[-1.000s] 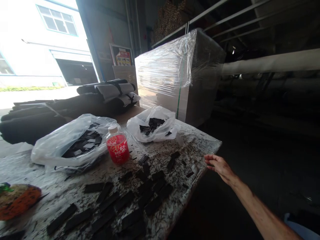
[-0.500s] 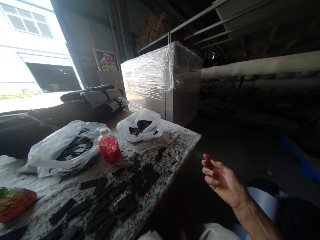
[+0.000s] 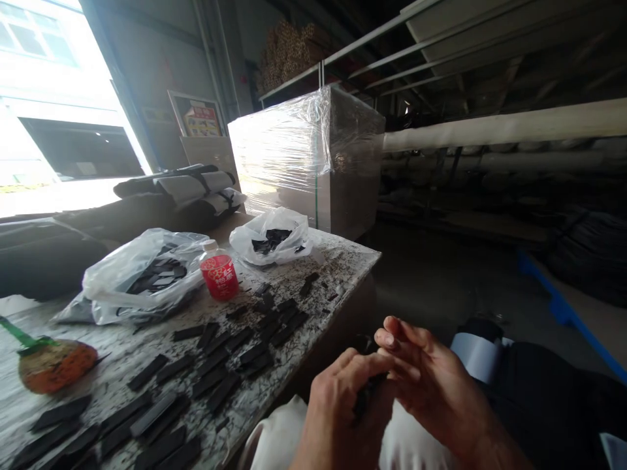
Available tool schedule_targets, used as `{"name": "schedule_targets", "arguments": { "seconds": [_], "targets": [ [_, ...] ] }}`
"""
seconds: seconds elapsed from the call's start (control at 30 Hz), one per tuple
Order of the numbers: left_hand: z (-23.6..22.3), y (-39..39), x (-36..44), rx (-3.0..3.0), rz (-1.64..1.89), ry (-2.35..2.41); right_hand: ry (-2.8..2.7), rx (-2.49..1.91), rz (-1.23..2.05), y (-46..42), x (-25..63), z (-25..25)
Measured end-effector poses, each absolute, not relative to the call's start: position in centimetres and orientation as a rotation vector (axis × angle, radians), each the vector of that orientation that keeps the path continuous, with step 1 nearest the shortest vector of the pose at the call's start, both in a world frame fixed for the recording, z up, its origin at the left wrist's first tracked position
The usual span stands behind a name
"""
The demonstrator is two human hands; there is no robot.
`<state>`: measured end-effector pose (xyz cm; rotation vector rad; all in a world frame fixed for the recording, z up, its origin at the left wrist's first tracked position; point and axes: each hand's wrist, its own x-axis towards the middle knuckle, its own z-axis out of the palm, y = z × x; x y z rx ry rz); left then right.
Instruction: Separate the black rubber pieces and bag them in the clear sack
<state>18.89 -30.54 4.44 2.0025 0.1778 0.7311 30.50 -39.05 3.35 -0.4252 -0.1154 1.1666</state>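
My left grip (image 3: pixel 343 398) and right grip (image 3: pixel 435 388) were together just off the right edge of the tabletop (image 3: pixel 343 251), over my pale trousers (image 3: pixel 281 434). My left fingers reached across to the right ones, and the two seemed to touch at the tips. The right fingers were bent, palm turned toward the left. Something dark showed beside my left palm, but I could not tell whether it was a piece I held or only shadow, nor whether either grip was closed on anything.

The dark strips (image 3: pixel 147 372) nearest me lay flat on the tabletop, spread from its near edge up along the right edge, some overlapping, with small scraps scattered around and beyond them. Toward the far right corner sat a smaller plastic bag (image 3: pixel 245 241), open, with dark pieces inside. A larger plastic bag (image 3: pixel 115 297), also open and holding dark pieces, lay farther left. The red-labelled bottle (image 3: pixel 219 275) stood upright between the bags, a little nearer me, with its pale cap on. An orange, green-stemmed object (image 3: pixel 59 369) rested by the left side. Beyond the tabletop's far edge stood a large film-wrapped stack (image 3: pixel 279 160).
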Motion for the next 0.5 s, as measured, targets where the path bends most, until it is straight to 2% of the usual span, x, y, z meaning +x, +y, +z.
{"name": "schedule_targets", "arguments": {
  "seconds": [0.13, 0.3, 0.5],
  "targets": [
    [3.7, -29.5, 18.9, 2.3, 0.732, 0.071, 0.028, -0.522, 1.184, -38.2, 29.7, 3.0],
    [2.1, -26.7, 19.3, 2.492, 0.894, -0.02, 0.052, -0.577, 1.142, -36.2, 30.0, 2.3],
    [0.2, -24.7, 20.4, 2.481, 0.695, 0.085, 0.056, -0.562, 1.13, -33.8, 30.8, 0.9]
  ]
}}
